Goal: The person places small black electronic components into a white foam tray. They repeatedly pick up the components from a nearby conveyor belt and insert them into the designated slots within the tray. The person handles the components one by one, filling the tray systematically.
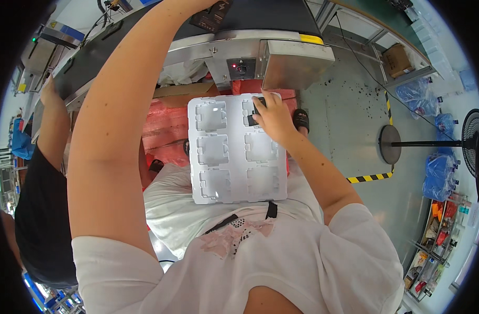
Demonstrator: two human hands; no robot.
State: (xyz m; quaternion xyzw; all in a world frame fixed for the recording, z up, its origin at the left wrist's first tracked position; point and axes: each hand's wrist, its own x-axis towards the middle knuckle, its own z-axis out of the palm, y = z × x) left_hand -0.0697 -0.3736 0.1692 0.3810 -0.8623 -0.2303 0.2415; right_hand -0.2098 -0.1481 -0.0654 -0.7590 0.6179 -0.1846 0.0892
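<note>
A black conveyor belt [281,18] spans the frame's top. Mid-frame, a white six-pocket tray [237,157] has five pockets left unfilled. The right hand [275,119] bends its fingers over the upper-right pocket; the left [197,3], cropped above, hides its grip beside a dark carton [210,19]. Under the right fingers sits a black piece [259,103], pinched or merely touched, I cannot tell.

2 arms [116,125] forward: left extended, right elbow [343,201] bent, fingers [271,101] spread.
</note>
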